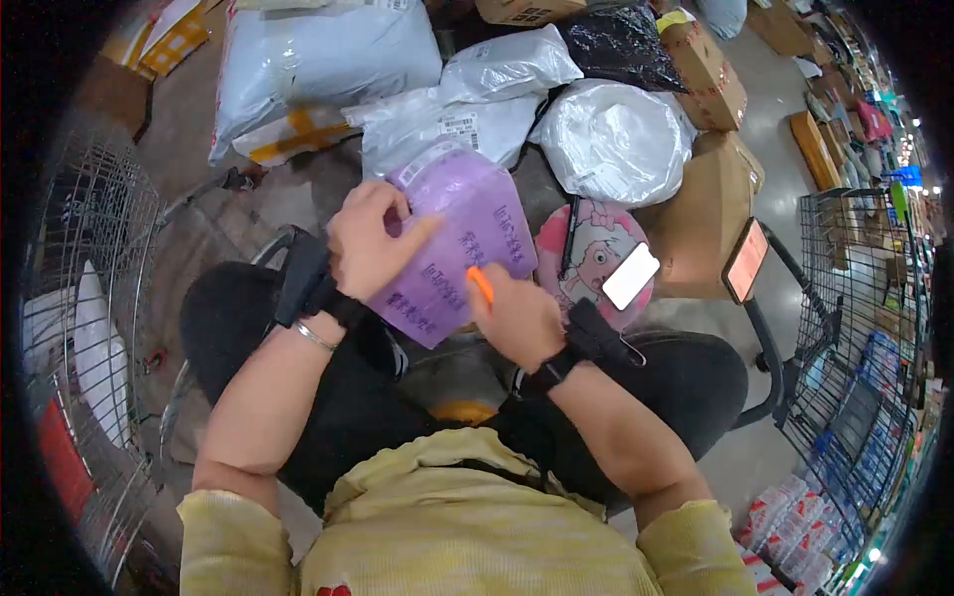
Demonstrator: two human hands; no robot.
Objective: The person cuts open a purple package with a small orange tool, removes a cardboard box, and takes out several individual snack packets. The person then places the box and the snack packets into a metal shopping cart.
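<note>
Purple package [452, 223], one; one orange tool [480, 284], two hands [376, 243] [522, 320], two phones [630, 278] [745, 260].

Head-worn view, forward and down

Hands [521, 320] hold a purple package [467, 214] and orange tool [481, 284].

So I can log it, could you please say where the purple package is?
In the head view, the purple package is just left of centre, left of the pink cartoon print, with the left hand on it.
</note>
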